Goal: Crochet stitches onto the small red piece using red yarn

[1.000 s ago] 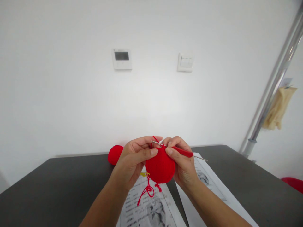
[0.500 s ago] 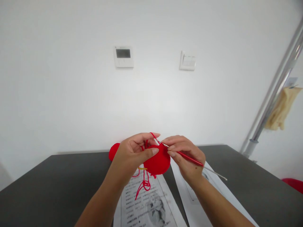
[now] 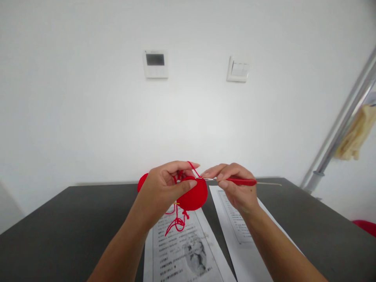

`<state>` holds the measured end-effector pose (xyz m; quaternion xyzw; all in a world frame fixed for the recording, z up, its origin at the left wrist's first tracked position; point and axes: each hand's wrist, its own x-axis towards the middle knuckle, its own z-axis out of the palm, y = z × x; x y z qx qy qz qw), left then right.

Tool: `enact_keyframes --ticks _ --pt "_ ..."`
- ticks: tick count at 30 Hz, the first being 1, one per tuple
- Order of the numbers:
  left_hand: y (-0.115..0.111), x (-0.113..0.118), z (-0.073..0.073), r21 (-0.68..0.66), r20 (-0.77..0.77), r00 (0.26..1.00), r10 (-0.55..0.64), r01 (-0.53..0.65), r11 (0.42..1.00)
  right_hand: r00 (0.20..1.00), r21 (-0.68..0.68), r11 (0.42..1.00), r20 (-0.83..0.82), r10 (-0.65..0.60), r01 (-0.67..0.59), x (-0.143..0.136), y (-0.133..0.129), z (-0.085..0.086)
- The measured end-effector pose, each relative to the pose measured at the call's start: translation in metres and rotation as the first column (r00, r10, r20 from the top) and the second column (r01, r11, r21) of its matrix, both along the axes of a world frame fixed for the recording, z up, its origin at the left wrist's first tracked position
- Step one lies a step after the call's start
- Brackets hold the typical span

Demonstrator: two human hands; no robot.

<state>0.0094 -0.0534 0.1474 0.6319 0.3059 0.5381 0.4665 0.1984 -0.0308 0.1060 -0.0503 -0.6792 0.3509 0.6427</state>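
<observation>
- Left hand (image 3: 160, 182): thumb and fingers pinch the red crochet piece (image 3: 192, 196), lower centre of frame; index finger extends, red yarn (image 3: 192, 167) running over it.
- Right hand (image 3: 239, 190): fingers close around the red-handled crochet hook (image 3: 241, 181), nearly level; shaft meets the piece's top edge.
- Red yarn ball (image 3: 142, 182): sits partly hidden behind left hand.
- Printed sheet (image 3: 173, 254): lies on tabletop (image 3: 73, 223), bottom centre.

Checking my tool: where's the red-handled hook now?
In the head view, the red-handled hook is in the right hand, right of centre, its metal shaft reaching the top edge of the red piece.
</observation>
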Motion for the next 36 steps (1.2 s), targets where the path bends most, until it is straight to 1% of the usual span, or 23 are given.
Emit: enact_keyframes --ticks 3,7,13,17,20,22,24,26,29,31,33,36 --pt "0.002 -0.001 -0.002 0.021 -0.051 0.998 0.02 -0.019 1.0 0.998 0.039 0.999 0.07 -0.002 0.0 0.007 -0.001 0.005" --pt "0.001 -0.001 -0.004 0.039 -0.117 0.992 0.051 -0.047 0.998 0.985 0.103 0.994 0.161 -0.065 0.049 0.015 -0.005 0.011" --pt "-0.002 0.003 -0.004 0.097 -0.153 0.981 0.117 -0.103 0.99 0.964 0.195 0.978 0.234 -0.125 0.08 0.019 -0.009 0.015" --pt "-0.004 0.006 -0.004 0.183 -0.171 0.968 0.186 -0.155 0.971 0.949 0.281 0.951 0.244 -0.2 0.128 0.018 -0.009 0.016" --pt "-0.006 0.008 -0.004 0.292 -0.193 0.944 0.267 -0.205 0.934 0.925 0.361 0.916 0.258 -0.278 0.175 0.017 -0.01 0.016" --pt "-0.007 0.009 -0.004 0.389 -0.212 0.917 0.339 -0.24 0.889 0.9 0.436 0.875 0.263 -0.347 0.21 0.016 -0.011 0.017" --pt "-0.007 0.01 -0.004 0.505 -0.223 0.877 0.426 -0.27 0.82 0.866 0.512 0.822 0.264 -0.426 0.248 0.015 -0.012 0.018" --pt "-0.008 0.011 -0.005 0.621 -0.218 0.832 0.51 -0.285 0.73 0.829 0.573 0.77 0.259 -0.496 0.282 0.015 -0.013 0.019" --pt "-0.007 0.013 -0.007 0.768 -0.182 0.776 0.604 -0.271 0.58 0.793 0.641 0.7 0.227 -0.565 0.315 0.012 -0.013 0.018" --pt "-0.006 0.013 -0.009 0.839 -0.148 0.749 0.645 -0.25 0.483 0.782 0.672 0.661 0.193 -0.593 0.335 0.009 -0.012 0.017" --pt "-0.005 0.014 -0.01 0.886 -0.114 0.732 0.672 -0.231 0.402 0.77 0.704 0.613 0.149 -0.621 0.358 0.006 -0.011 0.016" --pt "-0.003 0.014 -0.012 0.929 -0.075 0.73 0.679 -0.196 0.314 0.747 0.765 0.519 0.076 -0.66 0.38 0.003 -0.01 0.014"
